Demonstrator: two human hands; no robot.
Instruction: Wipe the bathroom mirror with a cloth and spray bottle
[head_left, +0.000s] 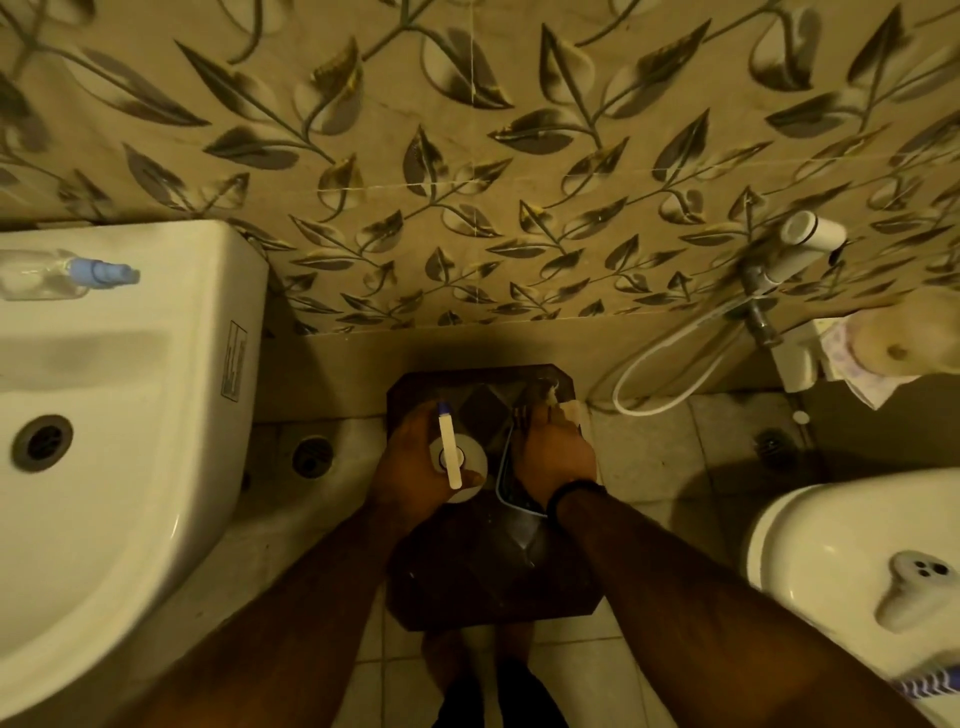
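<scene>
Looking straight down in a dim bathroom, both forearms reaching toward a dark brown stool (483, 384) on the tiled floor (649, 457) against the leaf-patterned wall (467, 156). Left hand (410, 462) curled around a white spray bottle (457, 467), seen from above with its long white nozzle head and blue tip pointing toward the wall. Right hand (556, 457), a dark band on the wrist, down over a dark cloth (514, 493) with a pale edge lying on the stool just beside the bottle; fingers bent onto the fabric, though whether actually pinching it or only resting there cannot be told. At the left, a white sink (130, 441), with a second, clear spray bottle (57, 275) with a blue head lying on its back ledge. At the right, a white toilet (831, 561), and above it a handheld bidet sprayer (800, 249) on the wall with its hose (670, 374) looping down. Bare feet visible below the stool.
</scene>
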